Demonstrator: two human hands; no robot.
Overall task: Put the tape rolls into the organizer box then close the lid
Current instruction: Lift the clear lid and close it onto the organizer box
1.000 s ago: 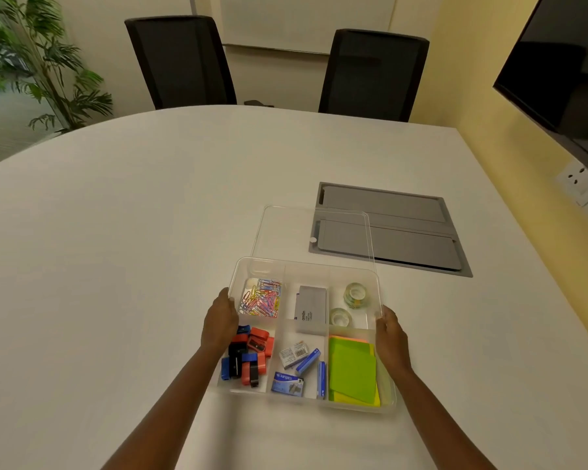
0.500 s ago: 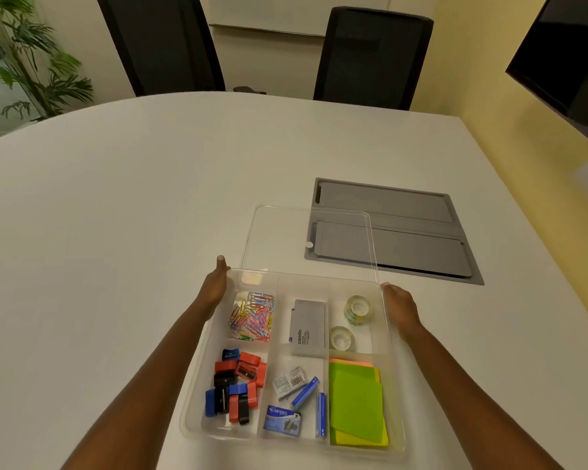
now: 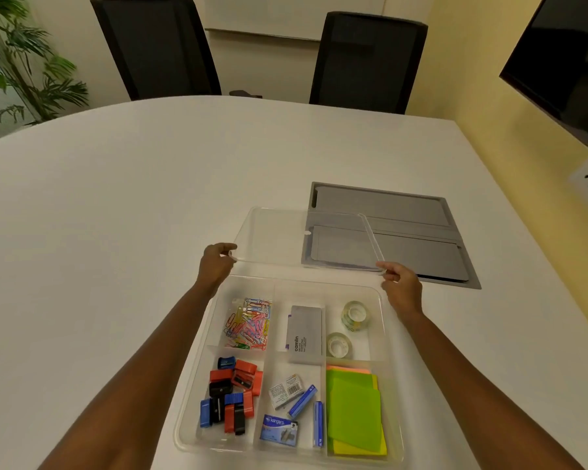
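Two tape rolls [image 3: 348, 329] in organizer box [image 3: 392, 385]

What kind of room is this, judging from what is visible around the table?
Probably an office meeting room: a large white table with a built-in grey cable hatch, two black office chairs behind it, and a dark wall screen at the right.

Both forearms are running out of frame at the bottom edge, and the left hand [image 3: 217, 264] and right hand [image 3: 400, 287] are showing only their backs, their fingertips curling out of sight at the near corners of the clear lid [image 3: 279, 237]. The lid is veiling part of the grey floor-box panel [image 3: 418, 228] set toward the tabletop's right edge. Small print on the packets in the organizer box [image 3: 184, 432] is proving too fine to read.
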